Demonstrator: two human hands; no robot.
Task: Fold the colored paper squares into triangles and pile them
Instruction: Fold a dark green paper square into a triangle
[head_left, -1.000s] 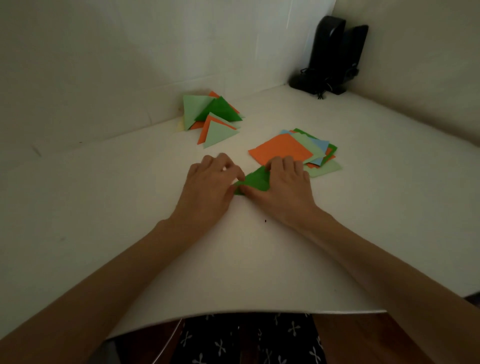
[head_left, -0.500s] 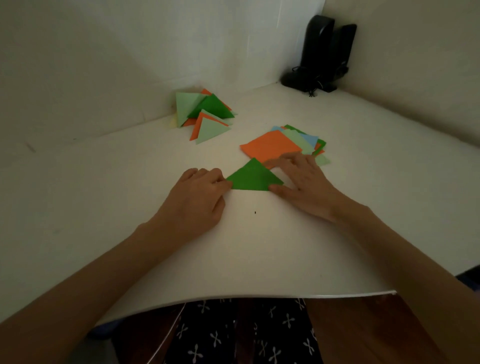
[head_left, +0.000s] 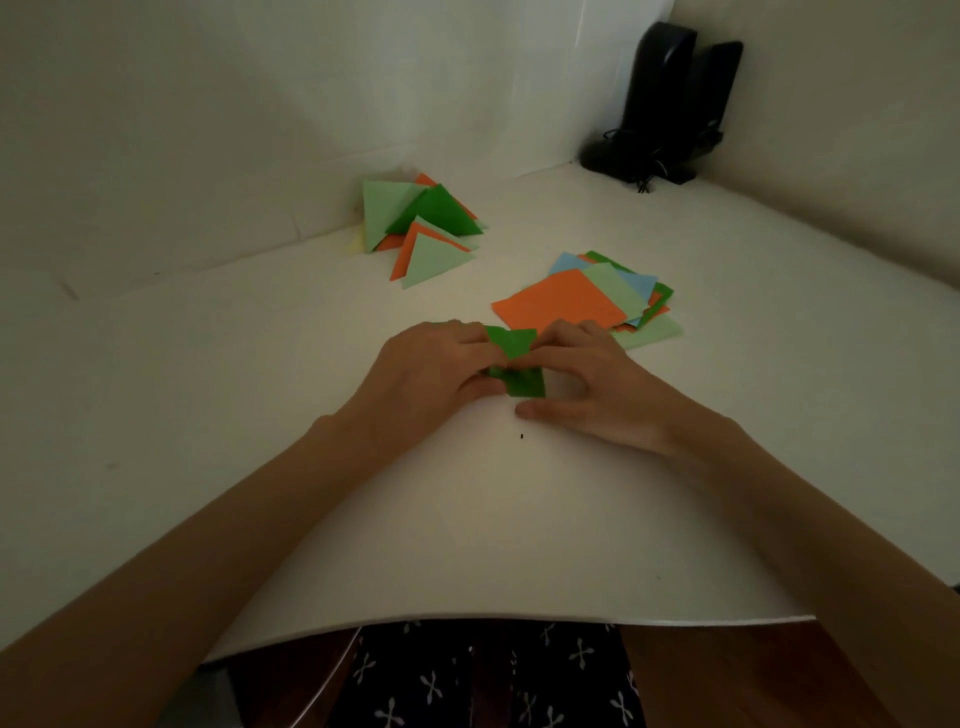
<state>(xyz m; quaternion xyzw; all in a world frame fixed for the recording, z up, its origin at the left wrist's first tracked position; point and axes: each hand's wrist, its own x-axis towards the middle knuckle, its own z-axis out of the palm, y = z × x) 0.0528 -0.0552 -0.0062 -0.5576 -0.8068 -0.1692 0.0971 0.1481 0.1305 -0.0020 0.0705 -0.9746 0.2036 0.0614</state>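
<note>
A dark green folded paper (head_left: 519, 364) sits between my two hands at the middle of the white table. My left hand (head_left: 431, 379) pinches its left side with fingers and thumb. My right hand (head_left: 587, 384) curls over its right side, the thumb lying flat on the table below it. Part of the paper is bent up and part is hidden by my fingers. A stack of unfolded squares (head_left: 587, 301), orange on top, lies just beyond my right hand. A pile of folded triangles (head_left: 421, 228) in green and orange sits further back to the left.
Two black speakers (head_left: 670, 104) with cables stand in the far right corner against the walls. The white table (head_left: 467, 519) ends in a curved front edge close to my body, and walls close off the back and right.
The green triangle lay flat between my spread hands half a second ago. Both hands have now closed in on it and are bending it over.
</note>
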